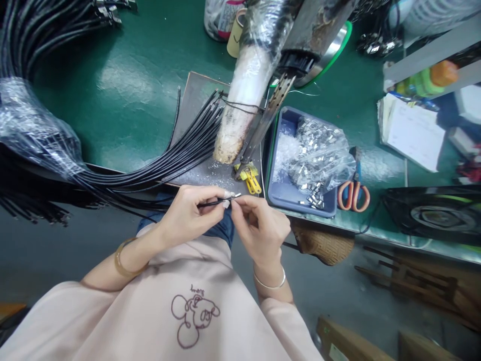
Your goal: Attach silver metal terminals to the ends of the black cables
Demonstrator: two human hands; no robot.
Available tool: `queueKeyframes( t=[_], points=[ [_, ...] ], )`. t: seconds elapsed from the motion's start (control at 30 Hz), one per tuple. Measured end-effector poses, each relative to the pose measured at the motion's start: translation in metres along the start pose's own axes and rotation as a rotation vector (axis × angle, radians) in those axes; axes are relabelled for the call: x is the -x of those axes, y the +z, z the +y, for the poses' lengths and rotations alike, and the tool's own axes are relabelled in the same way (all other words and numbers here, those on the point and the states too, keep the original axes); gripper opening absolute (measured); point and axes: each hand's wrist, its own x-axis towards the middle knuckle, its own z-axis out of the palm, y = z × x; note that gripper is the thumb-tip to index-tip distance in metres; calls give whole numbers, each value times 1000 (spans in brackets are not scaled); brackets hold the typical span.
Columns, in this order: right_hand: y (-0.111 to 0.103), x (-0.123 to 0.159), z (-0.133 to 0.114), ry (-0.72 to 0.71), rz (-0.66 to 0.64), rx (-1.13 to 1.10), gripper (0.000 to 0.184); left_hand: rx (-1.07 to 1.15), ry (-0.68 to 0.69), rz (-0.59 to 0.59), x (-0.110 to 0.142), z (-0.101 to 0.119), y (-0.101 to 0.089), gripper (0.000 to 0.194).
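My left hand (197, 210) pinches a black cable (208, 203) close to its end. Against that end, the thumb and forefinger of my right hand (259, 220) are pressed together. A small shiny metal piece (237, 195) shows at the fingertips; whether the right hand grips it or the cable tip is hidden. A thick bundle of black cables (150, 170) runs in from the left, wrapped in clear plastic (41, 130), its loose ends on a grey board (191, 105). Right of my hands, a blue tray (304, 204) holds a clear bag of small metal pieces (319, 155) and several loose ones.
A plastic-wrapped white tube (240, 95) and a perforated metal strip (263, 125) hang over the board. Below them lies a yellow cutter (252, 181). Orange-handled scissors (353, 193) sit beside the tray. Papers (413, 130) and a black fan-like device (432, 215) are farther right.
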Motion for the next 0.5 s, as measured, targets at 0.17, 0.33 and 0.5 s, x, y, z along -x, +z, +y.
queueKeyframes(
  t=[0.17,0.33,0.5],
  points=[
    [1,-2,-1,-39,3,73,12,-30,41,13,2,1,0,16],
    [-3,-2,-1,19,5,26,11,-53,80,35,2,3,-3,18],
    [-5,12,7,194,144,-147,8,9,49,56,1,2,-5,13]
  ],
)
